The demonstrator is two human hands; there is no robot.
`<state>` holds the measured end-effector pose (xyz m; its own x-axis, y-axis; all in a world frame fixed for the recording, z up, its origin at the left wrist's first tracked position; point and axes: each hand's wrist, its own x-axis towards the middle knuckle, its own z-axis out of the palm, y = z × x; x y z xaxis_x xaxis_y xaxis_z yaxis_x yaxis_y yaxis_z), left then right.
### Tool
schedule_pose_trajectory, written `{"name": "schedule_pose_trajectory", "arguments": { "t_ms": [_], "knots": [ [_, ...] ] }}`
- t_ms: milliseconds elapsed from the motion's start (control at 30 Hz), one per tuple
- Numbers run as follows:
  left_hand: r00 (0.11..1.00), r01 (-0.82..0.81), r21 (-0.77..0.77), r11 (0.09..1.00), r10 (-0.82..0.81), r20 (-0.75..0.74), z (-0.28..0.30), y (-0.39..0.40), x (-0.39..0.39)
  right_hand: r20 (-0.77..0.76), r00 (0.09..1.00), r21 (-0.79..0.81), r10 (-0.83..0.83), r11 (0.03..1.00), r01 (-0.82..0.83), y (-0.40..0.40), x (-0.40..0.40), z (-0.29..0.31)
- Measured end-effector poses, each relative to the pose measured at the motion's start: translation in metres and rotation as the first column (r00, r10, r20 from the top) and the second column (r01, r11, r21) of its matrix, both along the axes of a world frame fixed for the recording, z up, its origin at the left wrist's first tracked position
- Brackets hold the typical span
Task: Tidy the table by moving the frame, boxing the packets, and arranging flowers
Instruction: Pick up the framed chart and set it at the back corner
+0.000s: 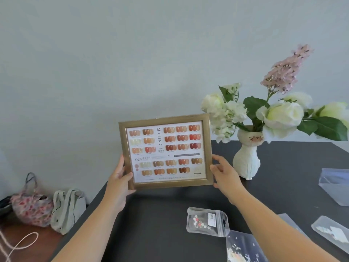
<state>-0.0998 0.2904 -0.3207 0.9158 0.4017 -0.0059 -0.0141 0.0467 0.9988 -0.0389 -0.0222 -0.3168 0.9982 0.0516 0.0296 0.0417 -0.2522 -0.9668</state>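
frame (165,151) upright above table (160,214) | left hand (120,178) grips left edge | right hand (224,174) grips right edge

Soft, even daylight fills the room; the wall (94,63) looks pale and flat. Faint shadow sits under the frame (166,151). Edges bend from the wide lens, and detail is slightly soft.

Frame (165,151) upright above the counter's (160,224) far left corner, left hand (120,179) at its left edge, right hand (224,173) at its right edge. Vase (246,161) with flowers (279,114) just right of the frame, on the counter. Packets (206,221) nearer, in front of the vase. Clear box (335,184) at far right. Two bags (49,208) left of the counter, lower down.
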Motion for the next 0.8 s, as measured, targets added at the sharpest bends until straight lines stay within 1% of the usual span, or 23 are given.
{"name": "schedule_pose_trajectory", "arguments": {
  "t_ms": [67,200,400,667,800],
  "knots": [
    [1.000,-0.026,0.006,1.000,0.026,-0.006,0.003,0.009,0.007,-0.004,1.000,-0.010,0.020,1.000,-0.020,0.014,0.010,0.002],
    [0.999,-0.026,0.050,0.998,0.027,-0.021,0.008,0.023,0.023,-0.005,1.000,-0.018,0.025,1.000,-0.025,0.034,0.031,0.003],
    [1.000,-0.010,0.091,0.996,0.011,-0.016,0.020,0.033,0.059,-0.035,0.999,-0.028,-0.006,1.000,0.005,0.044,0.068,0.005],
    [1.000,-0.004,0.046,0.999,0.004,0.000,0.023,0.040,0.118,-0.021,0.996,-0.026,-0.085,0.996,0.085,0.047,0.114,0.013],
    [1.000,0.026,0.053,0.998,-0.026,0.003,0.019,0.048,0.146,-0.031,0.993,-0.017,-0.114,0.993,0.113,0.049,0.133,0.011]
  ]
}}
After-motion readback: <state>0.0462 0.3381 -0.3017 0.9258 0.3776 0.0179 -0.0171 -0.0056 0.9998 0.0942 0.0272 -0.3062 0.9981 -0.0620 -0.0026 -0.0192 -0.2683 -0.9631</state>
